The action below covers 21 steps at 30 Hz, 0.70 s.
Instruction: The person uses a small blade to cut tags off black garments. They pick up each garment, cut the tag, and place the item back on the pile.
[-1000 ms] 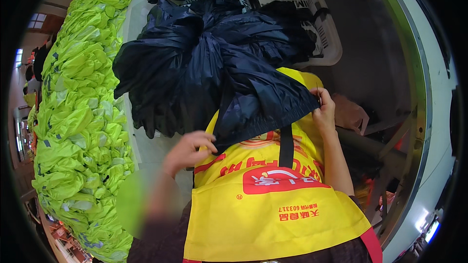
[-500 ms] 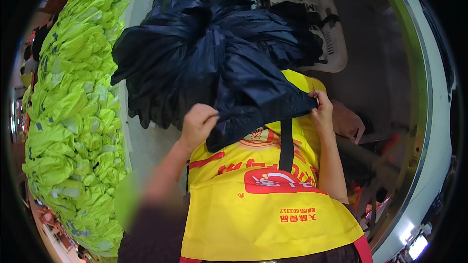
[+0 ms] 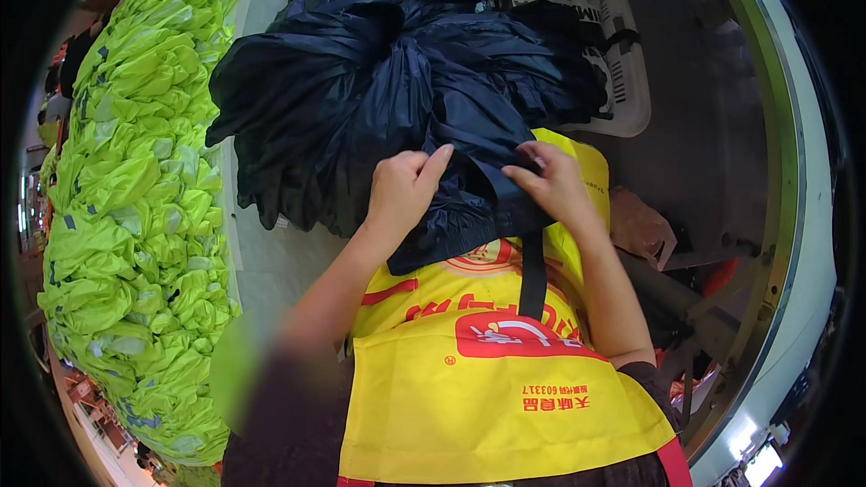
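A dark navy garment (image 3: 460,216) of thin, shiny fabric lies over my lap, its gathered, elastic-looking edge toward me. It runs into a big heap of the same dark fabric (image 3: 343,99). On the garment's left side is my left hand (image 3: 401,188), closed, thumb pointing up, with its curled fingers against the cloth. My right hand (image 3: 555,182) hovers at the garment's right side, fingers curled and thumb bent toward them. Something small and dark seems to sit between them, too hidden to name. Beneath the garment I wear a yellow apron (image 3: 451,415) with a black strap (image 3: 532,280).
Bright yellow-green fabric pieces (image 3: 135,243) form a long pile at the left. Behind the dark heap stands a white plastic basket (image 3: 631,81) with printed packaging in it. A metal-edged frame (image 3: 783,216) curves along the right, with a brownish bag (image 3: 642,225) below.
Both hands have left the spread corners of the garment's edge and come closer together, farther up the cloth. The edge has slackened and bunched between them.
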### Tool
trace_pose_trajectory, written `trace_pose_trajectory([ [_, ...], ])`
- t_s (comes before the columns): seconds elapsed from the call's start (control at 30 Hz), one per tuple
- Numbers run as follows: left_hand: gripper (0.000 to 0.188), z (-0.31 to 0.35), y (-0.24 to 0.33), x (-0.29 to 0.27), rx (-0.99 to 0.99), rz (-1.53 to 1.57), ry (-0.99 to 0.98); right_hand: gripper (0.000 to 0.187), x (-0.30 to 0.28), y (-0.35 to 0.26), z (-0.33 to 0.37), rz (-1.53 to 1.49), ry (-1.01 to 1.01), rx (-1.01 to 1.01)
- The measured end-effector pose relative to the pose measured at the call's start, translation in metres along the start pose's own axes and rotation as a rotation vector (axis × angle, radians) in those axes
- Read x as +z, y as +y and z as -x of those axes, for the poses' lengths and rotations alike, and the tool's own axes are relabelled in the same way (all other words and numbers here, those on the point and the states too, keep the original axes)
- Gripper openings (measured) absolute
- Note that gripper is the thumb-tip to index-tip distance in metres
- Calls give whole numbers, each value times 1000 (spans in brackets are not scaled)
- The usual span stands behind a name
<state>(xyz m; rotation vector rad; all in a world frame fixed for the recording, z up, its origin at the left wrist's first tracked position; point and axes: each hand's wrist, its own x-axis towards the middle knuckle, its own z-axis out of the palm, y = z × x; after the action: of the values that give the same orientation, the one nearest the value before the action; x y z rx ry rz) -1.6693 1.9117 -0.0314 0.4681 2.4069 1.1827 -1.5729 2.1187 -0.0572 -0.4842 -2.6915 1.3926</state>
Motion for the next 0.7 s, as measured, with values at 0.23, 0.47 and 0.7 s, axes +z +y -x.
trace_pose_trajectory([
  [0.23,22,-33,-25,18,-477,255,-260,22,14,-14,10,-272,-162,247],
  [0.47,14,-22,-37,26,-716,853,-165,39,31,-12,-34,140,256,-191],
  [0.7,12,-10,-56,41,-450,1007,-32,17,34,25,-73,18,219,79],
])
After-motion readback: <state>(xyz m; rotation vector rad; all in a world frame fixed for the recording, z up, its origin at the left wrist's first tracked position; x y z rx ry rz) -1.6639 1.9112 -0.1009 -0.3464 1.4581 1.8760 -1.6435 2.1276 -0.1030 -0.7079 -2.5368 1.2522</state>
